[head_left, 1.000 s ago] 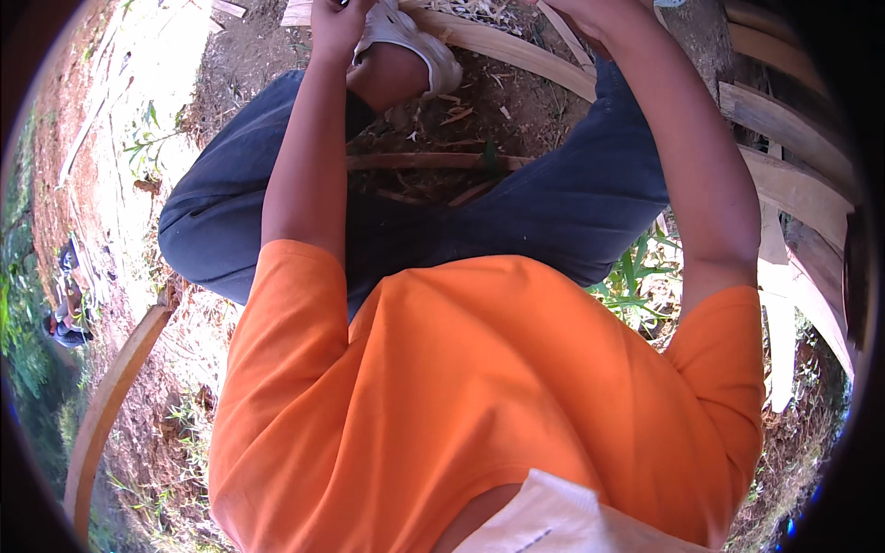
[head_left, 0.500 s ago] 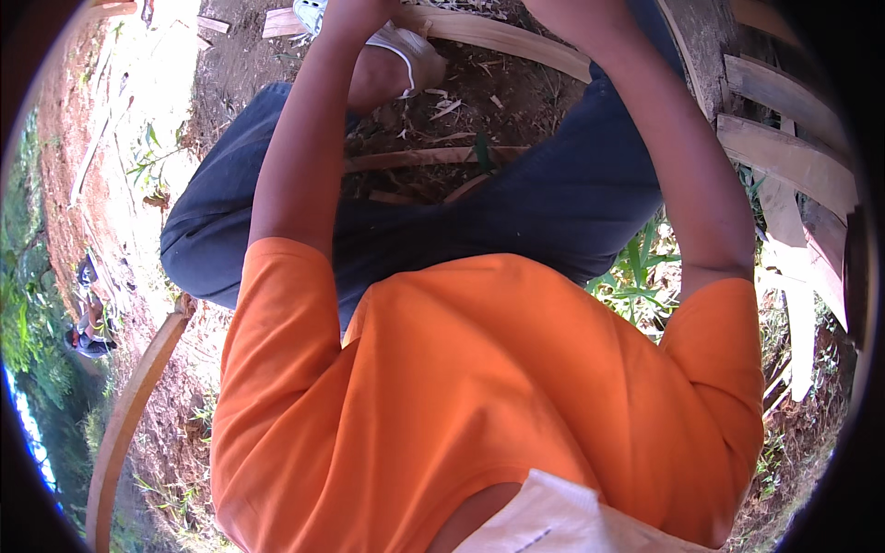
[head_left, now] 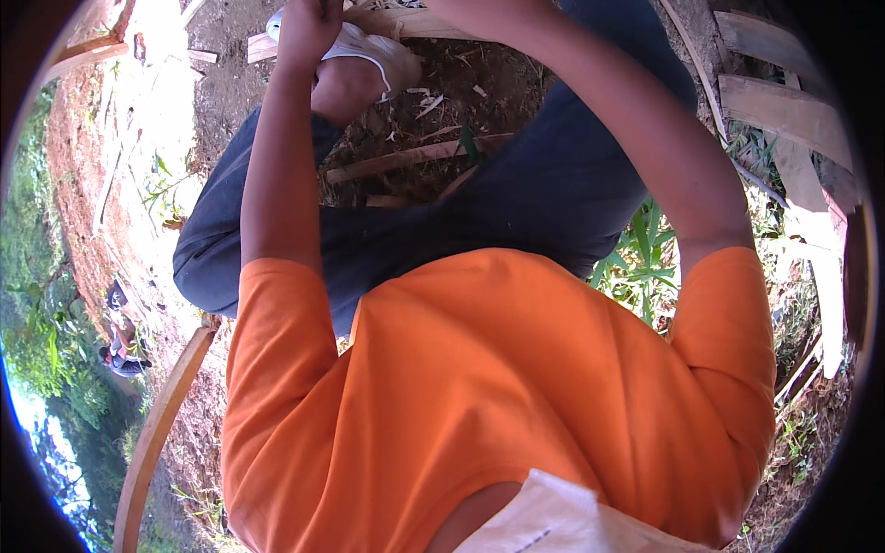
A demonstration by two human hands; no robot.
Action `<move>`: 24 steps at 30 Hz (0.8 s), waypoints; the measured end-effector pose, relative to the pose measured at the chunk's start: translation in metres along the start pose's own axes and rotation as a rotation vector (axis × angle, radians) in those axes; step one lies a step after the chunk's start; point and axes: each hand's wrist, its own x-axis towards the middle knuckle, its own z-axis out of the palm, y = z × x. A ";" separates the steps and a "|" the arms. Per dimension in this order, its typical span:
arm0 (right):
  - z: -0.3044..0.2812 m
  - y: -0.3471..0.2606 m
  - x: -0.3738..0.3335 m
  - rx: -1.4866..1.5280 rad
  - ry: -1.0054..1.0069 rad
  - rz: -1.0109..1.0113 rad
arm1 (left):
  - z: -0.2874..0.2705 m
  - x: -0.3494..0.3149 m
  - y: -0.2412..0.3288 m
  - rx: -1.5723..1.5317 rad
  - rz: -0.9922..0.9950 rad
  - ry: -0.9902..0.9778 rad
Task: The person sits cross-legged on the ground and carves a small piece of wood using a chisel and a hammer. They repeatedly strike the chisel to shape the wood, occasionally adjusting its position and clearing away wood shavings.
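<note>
My left hand (head_left: pixel 310 29) is at the top edge, over the white shoe (head_left: pixel 392 63) on my foot. Its fingers look curled in, but the frame cuts them off and hides anything in them. Farther right, my right hand (head_left: pixel 470 13) also runs out of the top edge, its fingers out of sight. A pale wooden strip (head_left: pixel 419 24) lies crosswise on the ground, passing behind the shoe and close below my right hand.
Another wooden strip (head_left: pixel 406 161) lies between my legs amid shavings. Several flat boards (head_left: pixel 784 109) are at the right. A curved wooden piece (head_left: pixel 159 433) rises at the lower left. A person (head_left: pixel 122 355) is far off at the left. Green plants (head_left: pixel 643 253) grow beside my thigh.
Both hands have shifted left along the top edge, my right forearm slanting more across. The view has also shifted slightly, and more wood shows at the upper left.
</note>
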 end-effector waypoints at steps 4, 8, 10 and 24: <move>-0.001 -0.013 0.014 -0.099 0.014 -0.018 | -0.007 -0.008 0.006 0.026 -0.015 -0.017; 0.004 -0.002 0.018 -0.164 -0.045 -0.182 | 0.003 -0.008 -0.005 -0.025 -0.023 0.047; 0.006 -0.018 0.024 -0.321 -0.248 -0.022 | -0.007 -0.015 -0.014 -0.029 -0.077 0.022; 0.046 -0.025 0.043 -0.229 -0.196 -0.087 | 0.005 -0.025 -0.025 -0.405 0.065 0.226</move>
